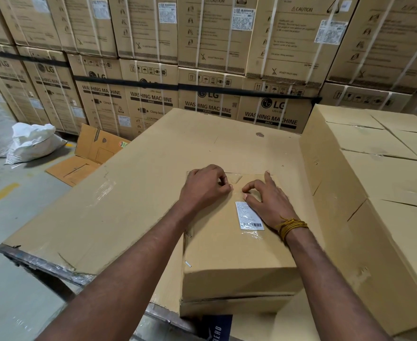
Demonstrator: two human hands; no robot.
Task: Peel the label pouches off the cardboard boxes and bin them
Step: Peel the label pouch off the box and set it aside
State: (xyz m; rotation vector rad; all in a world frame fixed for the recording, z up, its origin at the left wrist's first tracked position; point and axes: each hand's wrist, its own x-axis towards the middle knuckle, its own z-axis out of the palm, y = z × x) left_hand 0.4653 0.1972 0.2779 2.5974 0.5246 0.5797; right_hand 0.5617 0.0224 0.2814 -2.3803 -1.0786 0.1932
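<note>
We are at the start of a peel: the clear label pouch (248, 212) lies flat on top of the small cardboard box (237, 257), which sits at the near edge of a big flat carton (133, 193). Our left hand (203, 189) has its fingers curled, seemingly pinching the pouch's far edge, though the film is too clear to be sure. Our right hand (266, 200) presses the pouch with curled fingers, index finger stretched out, beside the white barcode label (249, 216). Next, we judge, a corner must lift free before pulling. No bin shows; white sacks (30, 141) lie on the floor.
</note>
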